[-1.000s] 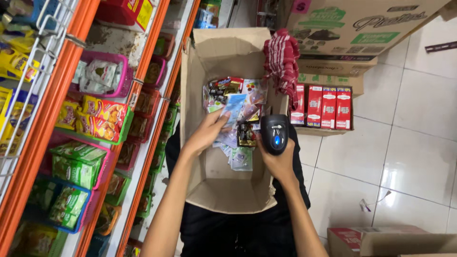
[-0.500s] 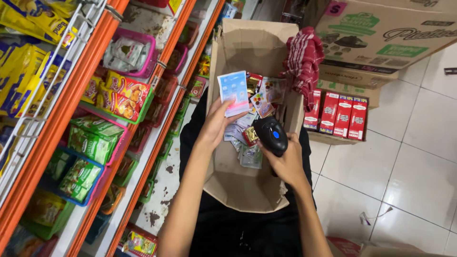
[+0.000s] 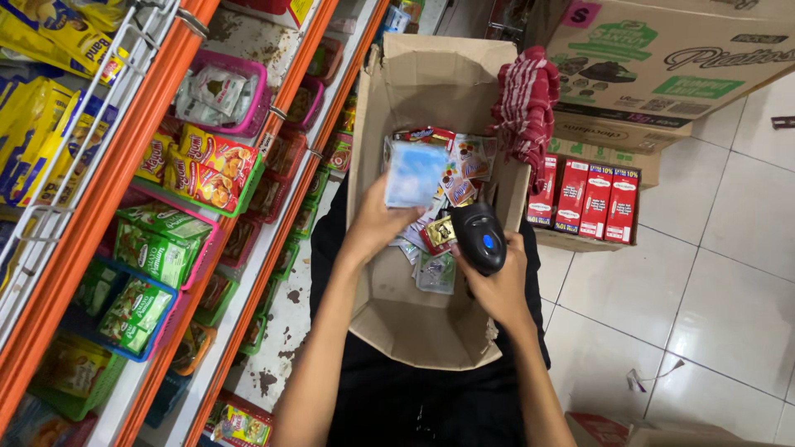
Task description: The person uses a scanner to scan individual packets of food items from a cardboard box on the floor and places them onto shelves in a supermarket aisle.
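Observation:
An open cardboard box (image 3: 431, 83) rests on my lap, with several small sachets (image 3: 451, 178) piled at its far end. My left hand (image 3: 374, 225) holds a light blue sachet pack (image 3: 414, 172) up over the pile; the pack is blurred. My right hand (image 3: 497, 285) grips a black handheld barcode scanner (image 3: 479, 236) with a blue light on top, at the box's right wall, its head pointing toward the pack.
Orange shelves (image 3: 124, 182) on the left carry pink, green and blue baskets of packets. A red striped cloth (image 3: 526, 112) hangs over the box's right edge. A tray of red cartons (image 3: 584, 203) and big cardboard boxes (image 3: 654, 58) stand on the white tiled floor (image 3: 712, 281).
My left hand lifted the blue pack out of the pile, raised it, and has now tilted it lower toward the scanner. The scanner shifted slightly right and down.

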